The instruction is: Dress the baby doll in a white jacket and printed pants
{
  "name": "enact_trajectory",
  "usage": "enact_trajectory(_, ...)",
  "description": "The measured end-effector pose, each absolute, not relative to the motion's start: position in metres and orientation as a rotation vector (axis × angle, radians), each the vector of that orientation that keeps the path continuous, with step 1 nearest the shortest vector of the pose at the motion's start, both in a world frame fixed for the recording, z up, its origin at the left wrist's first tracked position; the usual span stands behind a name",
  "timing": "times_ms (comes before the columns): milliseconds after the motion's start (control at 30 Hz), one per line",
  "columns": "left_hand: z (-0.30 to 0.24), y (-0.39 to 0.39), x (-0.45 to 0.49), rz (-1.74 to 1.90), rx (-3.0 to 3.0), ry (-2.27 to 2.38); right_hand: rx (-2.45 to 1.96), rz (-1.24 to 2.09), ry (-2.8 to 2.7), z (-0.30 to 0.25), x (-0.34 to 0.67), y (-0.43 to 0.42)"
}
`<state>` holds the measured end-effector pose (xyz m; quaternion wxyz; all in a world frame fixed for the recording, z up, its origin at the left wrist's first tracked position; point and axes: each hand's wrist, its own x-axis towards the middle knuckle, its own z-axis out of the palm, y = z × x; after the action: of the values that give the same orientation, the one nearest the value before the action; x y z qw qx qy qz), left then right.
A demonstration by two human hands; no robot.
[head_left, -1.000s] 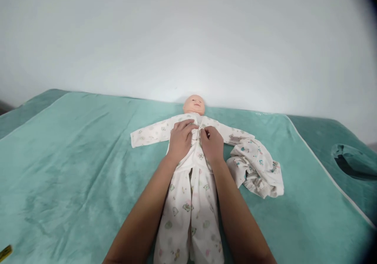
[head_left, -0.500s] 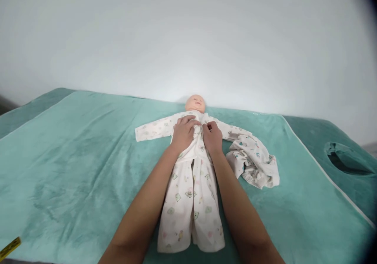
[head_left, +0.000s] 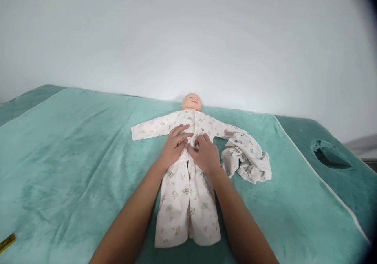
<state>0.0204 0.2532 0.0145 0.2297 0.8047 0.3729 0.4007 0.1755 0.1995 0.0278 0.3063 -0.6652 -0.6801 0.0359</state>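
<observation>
Doll (head_left: 192, 101) lies face-up on green cover (head_left: 88, 158), jacket (head_left: 204, 119) meeting at chest; I judge its lower front unfinished; left hand (head_left: 173, 145) spread there, right hand (head_left: 206, 155) curled; pinching, I can't tell.

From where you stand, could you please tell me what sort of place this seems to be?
Possibly a care-training or treatment room: a doll in printed clothes lies on a sheet-covered green bed with an oval opening at one end.

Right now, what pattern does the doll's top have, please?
The top is white with small scattered prints, some greenish; the head view shows it best.
</observation>
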Motion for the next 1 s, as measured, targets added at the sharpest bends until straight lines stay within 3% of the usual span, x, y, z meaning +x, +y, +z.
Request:
enact_trajectory(433,0.022,0.258,0.025,0.983,2.414,1.139,-1.309,0.525,-1.736,0.024,0.208,0.213)
enact_trajectory(767,0.027,0.256,0.027,0.829,2.315,1.175,-1.468,0.460,-1.464,0.011,0.196,0.218)
enact_trajectory(1000,0.022,0.251,0.030,0.948,2.327,1.206,-1.378,0.741,-1.165,0.002,0.206,0.222)
